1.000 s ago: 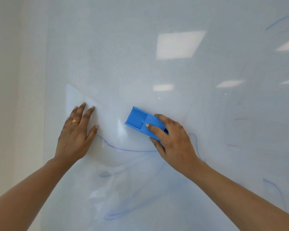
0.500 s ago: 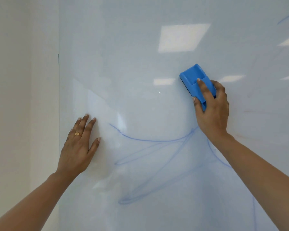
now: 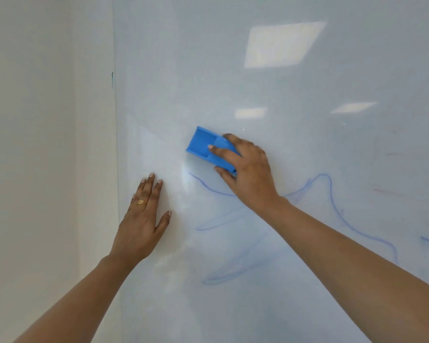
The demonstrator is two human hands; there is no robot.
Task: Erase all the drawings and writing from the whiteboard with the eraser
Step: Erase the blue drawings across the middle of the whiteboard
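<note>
Head view: a whiteboard fills most of the frame, with a plain pale wall to its left. A short green mark sits at the board's left edge. Bright patches of reflected ceiling light show on the glossy upper part. Loose blue lines loop across the lower middle and run off to the right, and a few faint red marks lie at the far right.

The left hand rests flat on the board near its left edge. Its fingers are straight and close together, the thumb is spread to the side, and one finger wears a gold ring. It lies below and to the left of the eraser, apart from it and just left of the blue lines. The right forearm crosses in front of part of the blue drawing and hides the lines beneath it.

The blue eraser is against the board at mid-height, left of centre, just above the topmost blue line. The right hand grips it with fingers clamped on it: one finger lies along its back and the thumb is on its lower edge. The hand covers its lower-right end. Its long axis runs diagonally, with the free end pointing up and left towards the board's left edge. Its recessed back faces the camera.
</note>
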